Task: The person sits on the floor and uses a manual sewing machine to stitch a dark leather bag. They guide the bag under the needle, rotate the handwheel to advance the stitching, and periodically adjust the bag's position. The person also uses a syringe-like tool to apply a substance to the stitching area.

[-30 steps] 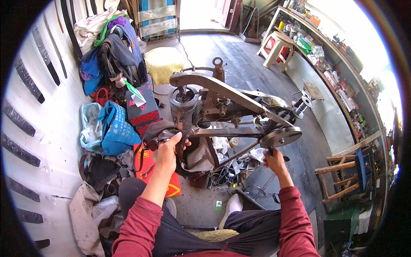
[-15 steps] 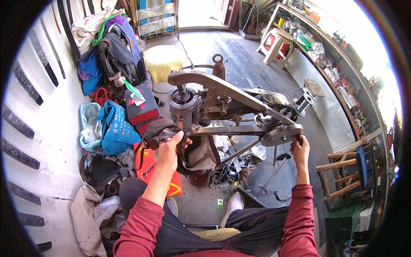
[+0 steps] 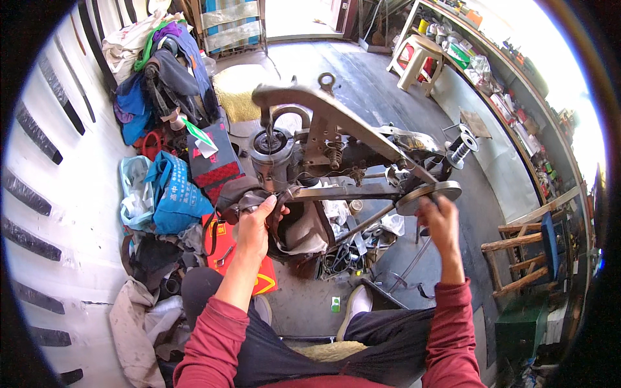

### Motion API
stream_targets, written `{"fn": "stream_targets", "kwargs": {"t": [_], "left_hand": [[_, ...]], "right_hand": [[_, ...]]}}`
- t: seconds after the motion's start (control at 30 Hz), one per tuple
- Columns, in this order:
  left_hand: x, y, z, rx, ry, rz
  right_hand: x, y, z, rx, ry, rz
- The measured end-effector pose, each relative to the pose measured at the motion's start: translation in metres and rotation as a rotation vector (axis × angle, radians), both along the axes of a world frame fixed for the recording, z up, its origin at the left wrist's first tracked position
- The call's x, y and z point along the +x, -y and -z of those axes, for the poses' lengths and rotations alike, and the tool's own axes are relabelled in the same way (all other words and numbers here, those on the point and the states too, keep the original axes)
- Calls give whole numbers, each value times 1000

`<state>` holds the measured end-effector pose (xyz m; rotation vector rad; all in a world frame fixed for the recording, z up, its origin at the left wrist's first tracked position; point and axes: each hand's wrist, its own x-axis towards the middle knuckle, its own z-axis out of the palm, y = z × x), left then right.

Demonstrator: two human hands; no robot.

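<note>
A cobbler's hand-cranked sewing machine (image 3: 352, 129) of dark worn metal stands before me. My left hand (image 3: 253, 226) is closed, thumb on top, on the edge of a brown-grey bag (image 3: 307, 233) with dark straps. The bag hangs around the machine's narrow lower arm (image 3: 349, 193), below the round stitching head (image 3: 270, 145), its open mouth showing a paler lining. At the other end, my right hand (image 3: 441, 223) is curled at the rim of the hand wheel (image 3: 424, 197). Motion slightly smears its fingers, and the wheel's handle is hidden in them.
Beyond the wheel stands a thread spool (image 3: 460, 152). Blue bags (image 3: 174, 194), piled clothes (image 3: 171, 77) and a red box (image 3: 249, 258) crowd the left. Tools and scraps (image 3: 356, 249) lie under the machine. On the right are a wooden chair (image 3: 517, 258), a stool (image 3: 417, 61) and laden shelves (image 3: 511, 116).
My right hand has moved up and to the left along the wheel's rim. The front end of the machine's upper lever has risen. My left hand keeps its hold on the bag.
</note>
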<state>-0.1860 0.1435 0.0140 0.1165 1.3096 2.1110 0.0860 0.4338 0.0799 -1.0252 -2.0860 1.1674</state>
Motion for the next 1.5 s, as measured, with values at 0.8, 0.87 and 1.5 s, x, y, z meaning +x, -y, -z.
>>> {"fn": "stream_targets", "kwargs": {"t": [0.8,0.87,1.5], "left_hand": [[-1,2,15,103,74,114],[-1,4,16,118,82,127],[20,47,53,-201,15,440]], "right_hand": [[-3,33,107,-738,4,266],[-16,67,106,-822,29,164],[-178,186,56,-698,-165,-441]]}}
